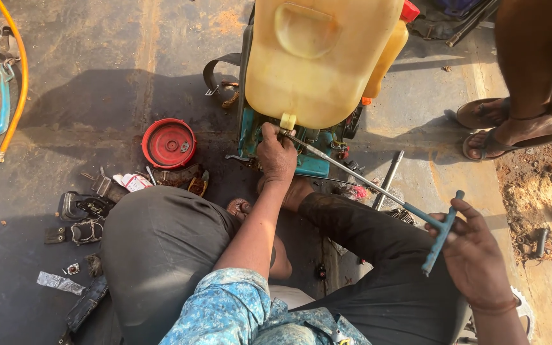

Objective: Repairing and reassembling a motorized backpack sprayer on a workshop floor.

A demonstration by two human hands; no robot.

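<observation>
A large yellow plastic tank point(317, 57) stands on a teal metal frame point(308, 153) on the concrete floor in front of me. My left hand point(275, 152) is closed around the tip end of a long T-handle wrench point(359, 180), right under the tank's pale outlet cap point(287, 121). My right hand point(474, 252) grips the wrench's teal cross handle point(441, 233) at the lower right. The steel shaft runs diagonally between both hands. The part the wrench tip meets is hidden by my left hand.
A red round cover point(168, 144) lies left of the frame, with several dark small parts point(84, 217) and scraps near my left knee. A loose metal rod point(388, 179) lies by the frame. Another person's sandalled feet point(512, 124) stand at the right. An orange hose point(17, 76) curves at far left.
</observation>
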